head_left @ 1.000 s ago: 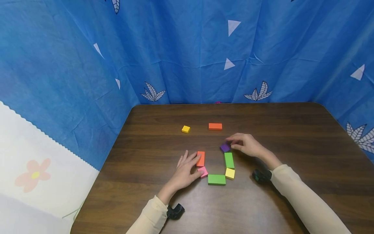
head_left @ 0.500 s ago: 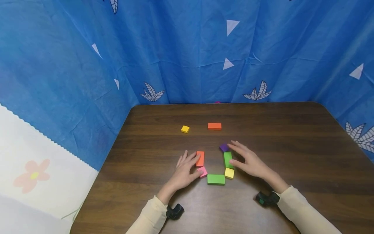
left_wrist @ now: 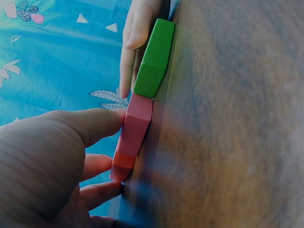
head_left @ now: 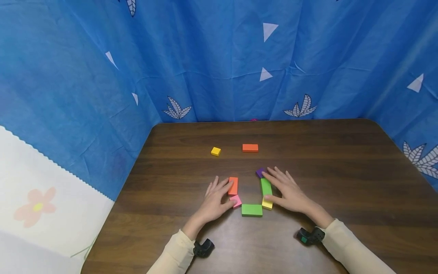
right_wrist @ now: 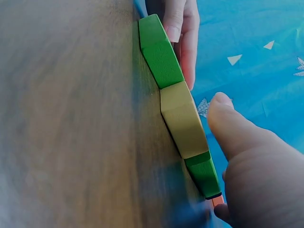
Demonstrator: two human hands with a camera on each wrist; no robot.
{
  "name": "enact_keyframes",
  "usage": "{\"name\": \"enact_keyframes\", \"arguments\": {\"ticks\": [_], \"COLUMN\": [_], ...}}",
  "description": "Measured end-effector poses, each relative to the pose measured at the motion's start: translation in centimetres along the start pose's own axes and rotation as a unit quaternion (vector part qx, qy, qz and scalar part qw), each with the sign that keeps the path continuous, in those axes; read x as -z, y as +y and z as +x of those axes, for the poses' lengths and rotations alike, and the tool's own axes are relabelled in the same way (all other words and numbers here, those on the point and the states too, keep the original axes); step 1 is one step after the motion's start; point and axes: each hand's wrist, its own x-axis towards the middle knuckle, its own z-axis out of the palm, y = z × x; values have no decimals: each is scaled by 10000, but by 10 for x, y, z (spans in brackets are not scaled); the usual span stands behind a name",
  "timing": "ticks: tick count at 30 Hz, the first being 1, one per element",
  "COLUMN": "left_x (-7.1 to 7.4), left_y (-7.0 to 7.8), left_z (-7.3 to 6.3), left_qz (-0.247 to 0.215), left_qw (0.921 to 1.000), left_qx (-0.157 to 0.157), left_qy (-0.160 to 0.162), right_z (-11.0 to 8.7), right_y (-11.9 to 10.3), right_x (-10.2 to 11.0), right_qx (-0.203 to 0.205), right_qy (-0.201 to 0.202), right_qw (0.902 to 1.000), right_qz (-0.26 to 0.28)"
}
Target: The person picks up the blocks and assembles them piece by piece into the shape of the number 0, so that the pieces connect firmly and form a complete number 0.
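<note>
Wooden blocks form a U on the table. On its left side, my left hand (head_left: 213, 201) lays its thumb on a pink block (head_left: 235, 201) and a fingertip on an orange-red block (head_left: 234, 187). A green block (head_left: 252, 210) makes the front side. Along the right side run a yellow block (head_left: 267, 205), a second green block (head_left: 265, 186) and a purple block (head_left: 259, 173). My right hand (head_left: 292, 194) spreads over these, its index finger at the purple block and thumb over the yellow one. In the right wrist view that thumb (right_wrist: 237, 126) stands beside the yellow block (right_wrist: 183, 118).
Farther back lie a small deep-yellow block (head_left: 216, 151) and another orange-red block (head_left: 250, 148). Blue patterned curtain (head_left: 212, 76) hangs behind the brown wooden table (head_left: 342, 160). A black wrist camera (head_left: 203, 248) sits under the left wrist, another (head_left: 309, 236) under the right.
My right hand has come off its hold at the purple block, opened out and moved toward me along the right side, thumb now at the yellow block. The left hand stays put.
</note>
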Motion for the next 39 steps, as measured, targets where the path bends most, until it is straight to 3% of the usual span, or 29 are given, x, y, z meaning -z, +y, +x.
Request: {"name": "enact_keyframes", "arguments": {"ticks": [14, 20, 24, 30, 34, 39], "left_x": [1, 13, 28, 50, 60, 63], "left_y": [1, 3, -2, -20, -36, -51], "left_z": [2, 10, 27, 69, 95, 115], "left_qz": [-148, -523, -686, -839, -991, -1004], "left_qw": [9999, 9970, 9906, 9753, 9679, 9678], "left_qx": [-10, 182, 616, 1262, 1627, 1799], "left_qy": [88, 533, 1006, 1605, 1638, 1450], "right_z": [-1, 0, 0, -1, -1, -1], "right_y": [-2, -3, -2, -2, -2, -1], "right_x": [1, 1, 0, 0, 1, 2], "right_qx": [-169, -39, -13, 40, 51, 4], "right_qy": [-131, -40, -20, 30, 53, -3], "right_qw": [9997, 9999, 9999, 9999, 9999, 10000], "right_qz": [-91, -90, -108, -97, -91, -67]}}
